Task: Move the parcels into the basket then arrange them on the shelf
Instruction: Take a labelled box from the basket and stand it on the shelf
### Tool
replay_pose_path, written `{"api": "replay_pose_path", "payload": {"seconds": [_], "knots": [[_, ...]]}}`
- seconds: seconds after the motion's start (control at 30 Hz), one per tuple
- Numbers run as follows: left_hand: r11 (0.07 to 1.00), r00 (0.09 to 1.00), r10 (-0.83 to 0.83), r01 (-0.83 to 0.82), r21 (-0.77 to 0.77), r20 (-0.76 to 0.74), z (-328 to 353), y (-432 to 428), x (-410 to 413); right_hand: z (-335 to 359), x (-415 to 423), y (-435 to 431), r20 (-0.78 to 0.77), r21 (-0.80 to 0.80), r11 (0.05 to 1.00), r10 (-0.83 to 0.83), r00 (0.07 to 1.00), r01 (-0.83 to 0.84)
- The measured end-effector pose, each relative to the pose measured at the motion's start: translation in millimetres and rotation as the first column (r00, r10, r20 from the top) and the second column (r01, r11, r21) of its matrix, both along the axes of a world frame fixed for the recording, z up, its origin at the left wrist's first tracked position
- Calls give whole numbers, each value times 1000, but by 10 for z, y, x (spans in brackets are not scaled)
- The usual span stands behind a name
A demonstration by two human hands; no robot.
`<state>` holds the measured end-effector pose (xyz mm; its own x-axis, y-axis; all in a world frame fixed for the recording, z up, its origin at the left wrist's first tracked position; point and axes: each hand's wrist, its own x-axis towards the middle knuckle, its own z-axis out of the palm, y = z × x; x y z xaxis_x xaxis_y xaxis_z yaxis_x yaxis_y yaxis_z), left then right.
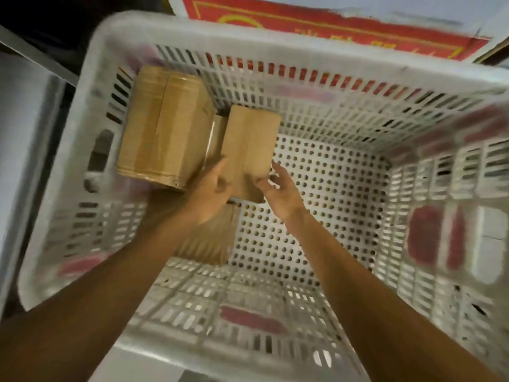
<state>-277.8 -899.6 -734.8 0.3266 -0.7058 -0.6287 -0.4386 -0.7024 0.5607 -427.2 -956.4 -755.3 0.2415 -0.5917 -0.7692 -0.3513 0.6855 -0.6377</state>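
Because the small parcel [249,139] hung tilted just beside the large parcel [162,125], I judged it could slip and tumble askew if the hold slackened too soon. Inside the white basket [358,86], the large taped parcel sat far left and a third parcel [212,238] lay nearer, partly under the left forearm. The left hand [209,188] gripped the small parcel's left edge with curled fingers. The right hand [278,188] touched its near-right corner, fingers loosely spread.

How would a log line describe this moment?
left hand holds small parcel | right hand touches its corner | large parcel beside it | all inside white basket
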Motion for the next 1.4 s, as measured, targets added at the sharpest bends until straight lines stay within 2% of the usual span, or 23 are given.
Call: {"api": "replay_pose_path", "payload": {"seconds": [0.1, 0.2, 0.3, 0.43, 0.57, 0.67, 0.87, 0.93, 1.03, 1.13, 1.33, 1.4], "knots": [[994, 993, 80, -74, -77, 85, -149, -11, -143, -121, 10, -20, 16, -32, 999, 21, 1000, -20], [985, 981, 52, -20, -174, 187, -188, 61, -206, -107, -75, 38, 43, -44, 999, -27, 999, 29], [968, 991, 25, 10, -252, 134, -186, 78, -276, -106, -213, 84, 12, -94, 991, -97, 995, 98], [963, 998, 61, -63, -264, -16, -174, 154, -453, -27, -386, 105, -99, -162, 985, -79, 992, 63], [966, 998, -4, -14, -257, -67, -197, 271, -579, -12, -541, 200, -305, -208, 974, 28, 952, -95], [965, 997, -64, 49, -256, -51, -257, 337, -566, 2, -582, 198, -373, -219, 952, 121, 920, -214], [971, 997, -70, 72, -228, 19, -457, 485, -340, -25, -214, 260, -526, -296, 802, 317, 789, -519], [960, 987, -127, 146, -238, 94, -482, 494, -324, -51, -96, 295, -597, -266, 794, 309, 740, -546], [918, 915, -266, 336, -209, 304, -528, 505, -280, -114, -36, 292, -636, -198, 817, 313, 705, -541], [911, 888, -339, 392, -126, 311, -567, 556, -232, -136, -39, 273, -657, -158, 802, 350, 668, -576], [919, 927, -309, 348, -186, 211, -432, 558, -243, -77, -195, 166, -552, -239, 830, 311, 774, -504], [925, 932, -329, 350, -145, 155, -351, 537, -238, -35, -289, 121, -513, -243, 839, 315, 799, -487]]}}
